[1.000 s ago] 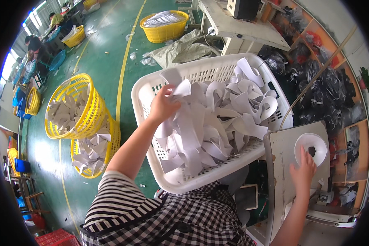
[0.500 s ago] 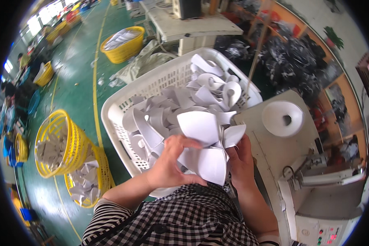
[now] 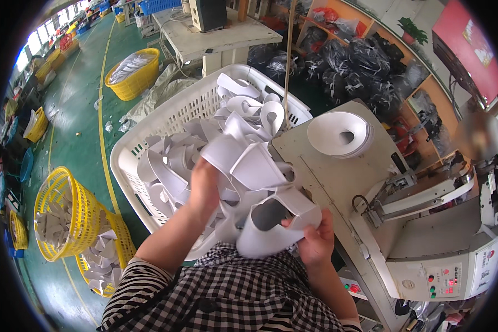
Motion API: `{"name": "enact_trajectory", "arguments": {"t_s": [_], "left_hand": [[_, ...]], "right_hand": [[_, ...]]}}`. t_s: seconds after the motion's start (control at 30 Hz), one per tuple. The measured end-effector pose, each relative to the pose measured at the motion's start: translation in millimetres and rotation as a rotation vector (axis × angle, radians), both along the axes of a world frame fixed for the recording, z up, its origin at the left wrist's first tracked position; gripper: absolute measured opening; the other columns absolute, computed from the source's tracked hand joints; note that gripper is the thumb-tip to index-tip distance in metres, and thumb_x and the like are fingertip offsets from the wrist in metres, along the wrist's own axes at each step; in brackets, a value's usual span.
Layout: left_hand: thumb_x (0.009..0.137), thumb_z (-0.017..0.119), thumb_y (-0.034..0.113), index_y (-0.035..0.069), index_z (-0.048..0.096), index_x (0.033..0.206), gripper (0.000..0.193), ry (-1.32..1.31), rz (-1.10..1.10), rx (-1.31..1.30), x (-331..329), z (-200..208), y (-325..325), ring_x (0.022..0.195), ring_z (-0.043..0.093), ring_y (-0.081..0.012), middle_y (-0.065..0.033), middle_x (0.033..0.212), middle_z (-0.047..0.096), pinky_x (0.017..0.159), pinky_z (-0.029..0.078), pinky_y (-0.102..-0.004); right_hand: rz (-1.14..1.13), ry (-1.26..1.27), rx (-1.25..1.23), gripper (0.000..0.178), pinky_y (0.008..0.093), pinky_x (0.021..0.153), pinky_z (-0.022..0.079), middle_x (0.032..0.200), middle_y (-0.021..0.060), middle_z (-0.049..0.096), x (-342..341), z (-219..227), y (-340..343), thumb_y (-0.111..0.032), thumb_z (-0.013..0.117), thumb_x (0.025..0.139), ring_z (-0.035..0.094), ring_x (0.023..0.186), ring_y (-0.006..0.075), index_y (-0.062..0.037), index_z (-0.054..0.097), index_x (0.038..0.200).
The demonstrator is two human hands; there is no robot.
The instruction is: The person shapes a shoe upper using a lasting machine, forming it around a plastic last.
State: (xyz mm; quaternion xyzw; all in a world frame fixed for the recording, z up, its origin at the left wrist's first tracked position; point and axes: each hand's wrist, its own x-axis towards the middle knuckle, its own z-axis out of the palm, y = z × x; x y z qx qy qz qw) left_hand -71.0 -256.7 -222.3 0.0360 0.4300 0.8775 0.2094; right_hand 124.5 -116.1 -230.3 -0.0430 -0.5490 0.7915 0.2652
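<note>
My right hand (image 3: 317,238) pinches the edge of a white ring-shaped sheet piece (image 3: 271,235), which hangs tilted in front of my checked apron with its opening showing. My left hand (image 3: 206,182) is closed at the edge of a few more white curved sheet pieces (image 3: 254,163), with its fingertips partly hidden behind them. Both hands are over the near part of a white slotted plastic basket (image 3: 128,171). Inside it lies a heap of similar white curled pieces (image 3: 174,152).
A worktable (image 3: 299,141) on the right carries stacked white funnel-shaped pieces (image 3: 337,133) and a machine (image 3: 426,265) with an arm. Yellow baskets (image 3: 83,221) of pieces stand on the left. Beyond the basket is another table (image 3: 221,41). Black bags (image 3: 348,72) fill shelves; a blurred person (image 3: 481,133) is at far right.
The bunched pieces have come apart. My right hand has drawn one ring-shaped piece toward me, while my left hand has moved up and left with others. The view has turned right.
</note>
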Motion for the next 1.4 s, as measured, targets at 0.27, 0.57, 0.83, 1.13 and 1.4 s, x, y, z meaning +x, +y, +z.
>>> {"name": "enact_trajectory", "arguments": {"t_s": [0.27,0.57,0.83,1.13,1.4], "left_hand": [[0.092,0.034,0.018,-0.003,0.044,0.117,0.035,-0.106,0.023,0.227,-72.1,2.4,-33.5,0.105,0.052,-0.0292,-0.0174,0.114,0.052,0.090,0.043,-0.0421],[0.089,0.043,0.023,0.000,0.051,0.111,0.033,0.143,0.214,0.228,-169.5,-46.7,-113.6,0.091,0.059,-0.0234,-0.0128,0.102,0.058,0.078,0.050,-0.0357],[0.073,0.062,0.029,-0.001,0.059,0.094,0.037,0.662,-0.498,-0.321,-13.1,70.6,-72.7,0.082,0.061,-0.0222,-0.0121,0.096,0.062,0.075,0.048,-0.0328],[0.057,0.065,0.019,0.011,0.066,0.068,0.014,1.652,-1.312,-0.003,47.8,112.9,82.8,0.133,0.012,-0.0337,-0.0198,0.138,0.030,0.100,-0.011,-0.0554],[0.043,0.068,0.038,0.018,0.060,0.063,0.030,1.579,-0.933,-0.168,106.2,95.1,101.3,0.091,0.050,-0.0296,-0.0098,0.098,0.046,0.091,0.024,-0.0514]], "right_hand": [[0.071,0.069,-0.308,0.013,0.0373,0.077,0.046,0.087,0.0135,0.057,42.9,18.7,5.4,-0.006,0.049,0.076,0.057,0.078,0.0246,-0.0063,0.042,0.087],[-0.414,0.323,-0.430,0.049,0.0431,0.080,0.046,0.090,0.0112,0.059,102.3,44.5,22.0,-0.039,0.041,0.081,0.059,0.086,0.0268,-0.0079,0.045,0.119],[-0.325,0.449,-0.600,0.021,0.0162,0.046,0.036,0.053,-0.0019,0.042,78.4,77.7,29.6,-0.014,0.049,0.073,0.037,0.044,0.0056,0.0004,0.053,0.087],[-0.099,0.274,-0.715,0.045,0.0307,0.067,0.048,0.083,0.0085,0.059,75.7,66.7,49.0,-0.027,0.043,0.075,0.058,0.073,0.0181,-0.0003,0.049,0.110],[-0.265,0.311,-0.846,0.026,0.0249,0.051,0.042,0.077,0.0038,0.054,83.5,59.8,44.4,-0.017,0.050,0.072,0.049,0.056,0.0140,-0.0081,0.050,0.096]]}}
